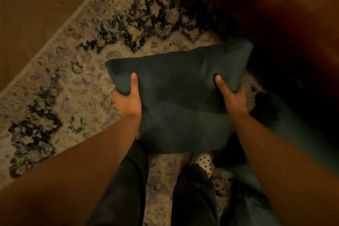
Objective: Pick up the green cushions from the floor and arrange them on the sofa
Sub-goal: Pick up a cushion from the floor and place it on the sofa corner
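Left hand (130, 99) and right hand (231, 97) grip 1 green cushion (176, 95), thumbs on top, fingers curled beneath, above the rug (73, 71).

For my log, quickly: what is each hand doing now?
Left hand: grips the green cushion at its left edge.
Right hand: grips the same cushion's right edge.
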Motion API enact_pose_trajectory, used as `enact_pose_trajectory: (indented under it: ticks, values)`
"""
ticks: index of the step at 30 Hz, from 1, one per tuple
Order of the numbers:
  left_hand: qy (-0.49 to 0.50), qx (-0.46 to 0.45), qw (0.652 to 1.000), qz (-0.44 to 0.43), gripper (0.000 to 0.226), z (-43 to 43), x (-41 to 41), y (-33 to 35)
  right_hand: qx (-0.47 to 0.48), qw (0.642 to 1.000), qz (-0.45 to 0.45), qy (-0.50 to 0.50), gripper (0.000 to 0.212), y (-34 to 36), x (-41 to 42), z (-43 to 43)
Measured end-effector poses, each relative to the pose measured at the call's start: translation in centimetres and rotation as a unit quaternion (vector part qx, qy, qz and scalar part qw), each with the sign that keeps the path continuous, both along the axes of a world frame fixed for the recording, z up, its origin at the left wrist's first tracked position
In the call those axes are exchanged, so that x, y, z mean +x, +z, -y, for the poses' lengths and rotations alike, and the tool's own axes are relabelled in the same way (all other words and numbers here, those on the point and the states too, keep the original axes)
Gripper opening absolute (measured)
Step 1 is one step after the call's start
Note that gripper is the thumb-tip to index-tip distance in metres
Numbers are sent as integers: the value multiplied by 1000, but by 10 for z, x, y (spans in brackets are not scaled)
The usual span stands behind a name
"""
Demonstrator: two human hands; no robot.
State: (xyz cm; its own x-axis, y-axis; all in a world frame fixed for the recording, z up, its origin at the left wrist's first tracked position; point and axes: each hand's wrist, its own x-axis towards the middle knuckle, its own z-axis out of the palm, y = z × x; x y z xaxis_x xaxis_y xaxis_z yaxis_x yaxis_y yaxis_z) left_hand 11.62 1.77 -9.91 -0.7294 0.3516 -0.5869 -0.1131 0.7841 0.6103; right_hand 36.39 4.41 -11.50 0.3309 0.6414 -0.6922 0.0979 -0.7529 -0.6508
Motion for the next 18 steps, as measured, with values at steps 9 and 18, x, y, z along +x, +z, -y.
enact_pose_trajectory:
  ticks: [9,18]
  values:
    - [81,91,991,-47,57,-15,-14,121,82,995,-58,1,91,117,-20,-29]
    - [108,169,979,-39,60,-56,-58,251,151,983,-101,30,92,247,-65,-76]
